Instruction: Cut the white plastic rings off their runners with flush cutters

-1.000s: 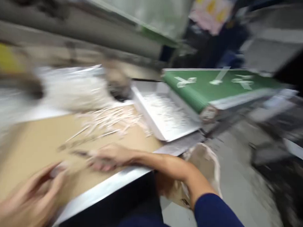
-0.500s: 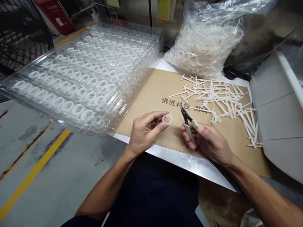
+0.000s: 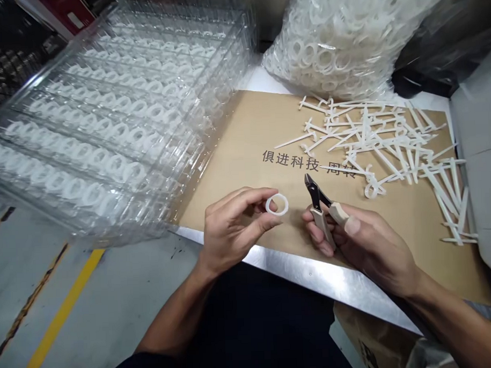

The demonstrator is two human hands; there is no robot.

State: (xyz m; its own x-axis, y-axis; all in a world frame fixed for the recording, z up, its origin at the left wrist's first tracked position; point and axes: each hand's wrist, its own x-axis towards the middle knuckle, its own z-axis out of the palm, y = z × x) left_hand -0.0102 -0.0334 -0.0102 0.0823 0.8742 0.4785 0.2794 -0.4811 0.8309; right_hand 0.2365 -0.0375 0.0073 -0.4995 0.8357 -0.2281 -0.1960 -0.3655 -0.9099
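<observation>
A: What do the person's 2 hands have hold of?

B: The left hand [image 3: 231, 230] pinches a white ring [image 3: 286, 206] at its rim, thumb and forefinger parted only by that grip. The right hand [image 3: 374, 246] curls loosely around the nippers [image 3: 314, 196], whose handles stand spread.

A: And where exactly is the ring?

B: Above the desk [image 3: 305, 273], close to its near edge, left of the nippers and apart from them. White stemmed pieces [image 3: 366, 120] lie scattered toward the far right corner; the clear trays [image 3: 189, 137] stand at the left edge.

A: Which step does that suggest?

B: Likely handling or checking a single ring, since the nippers' tips are clear of it.

A: What would trimming call for?

B: A steady pinch, and tips brought carefully to the rim.
</observation>
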